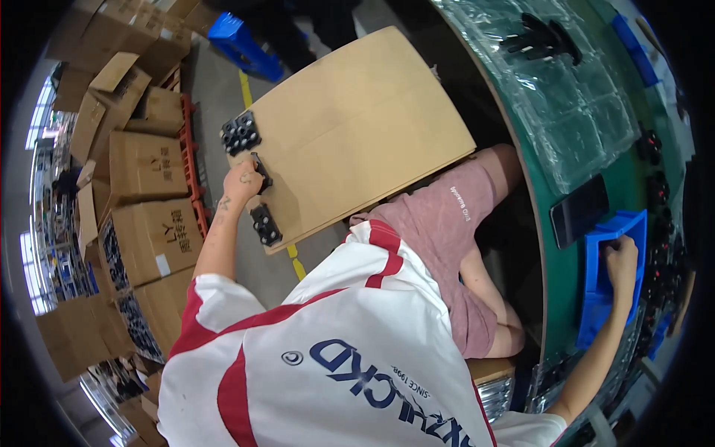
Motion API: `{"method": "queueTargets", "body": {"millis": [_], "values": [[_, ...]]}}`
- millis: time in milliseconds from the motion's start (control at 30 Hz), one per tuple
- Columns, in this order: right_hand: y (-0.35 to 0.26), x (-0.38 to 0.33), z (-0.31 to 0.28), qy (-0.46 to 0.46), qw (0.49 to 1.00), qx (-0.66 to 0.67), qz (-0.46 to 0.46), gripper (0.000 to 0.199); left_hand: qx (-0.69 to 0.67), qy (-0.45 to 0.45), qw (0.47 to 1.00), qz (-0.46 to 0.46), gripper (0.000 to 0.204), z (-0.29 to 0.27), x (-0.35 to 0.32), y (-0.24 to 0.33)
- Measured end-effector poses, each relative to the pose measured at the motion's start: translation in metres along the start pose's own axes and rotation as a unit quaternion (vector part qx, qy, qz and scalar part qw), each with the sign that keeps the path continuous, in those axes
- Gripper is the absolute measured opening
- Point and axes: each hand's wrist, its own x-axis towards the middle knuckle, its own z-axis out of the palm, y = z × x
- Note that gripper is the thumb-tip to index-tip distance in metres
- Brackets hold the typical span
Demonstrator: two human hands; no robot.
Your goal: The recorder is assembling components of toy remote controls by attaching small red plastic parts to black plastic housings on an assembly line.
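At the left edge of a flat brown cardboard sheet (pixel 357 112), my left hand (pixel 244 181) is closed on a small black plastic part (pixel 261 173). Farther along that edge sits a cluster of similar black parts (pixel 240 133) with round openings. On the near side of my hand lies another black piece (pixel 265 225). Over to the right, my right hand (pixel 620 262) reaches into a blue plastic bin (pixel 590 313) on the green table. Its fingers are curled together, and whatever they pinch is hidden.
A dark phone (pixel 579 211) lies beside the blue bin on the green tabletop (pixel 555 279). Clear plastic trays (pixel 573 123) and a black glove (pixel 541 41) are farther back. Cardboard boxes (pixel 153 235) are stacked at left; a blue stool (pixel 244 46) stands beyond the sheet.
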Motion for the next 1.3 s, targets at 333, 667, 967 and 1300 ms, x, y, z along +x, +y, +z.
{"method": "queueTargets", "body": {"millis": [333,667,967,1300], "values": [[0.001,-0.044,-0.042,0.15,0.965,0.214,-0.03,0.014,-0.733,-0.377,0.511,0.244,0.029,0.034,-0.081,0.25],[-0.101,-0.153,0.017,0.192,0.797,0.571,0.041,0.012,-0.586,-0.635,0.405,0.299,0.05,0.091,-0.218,0.384],[-0.091,-0.162,0.057,0.239,0.703,0.647,0.174,0.014,-0.462,-0.706,0.4,0.358,0.069,0.11,-0.215,0.386],[0.026,-0.108,0.018,0.08,0.944,0.02,0.319,0.017,-0.52,-0.793,0.27,0.17,0.078,0.114,-0.22,0.398]]}}
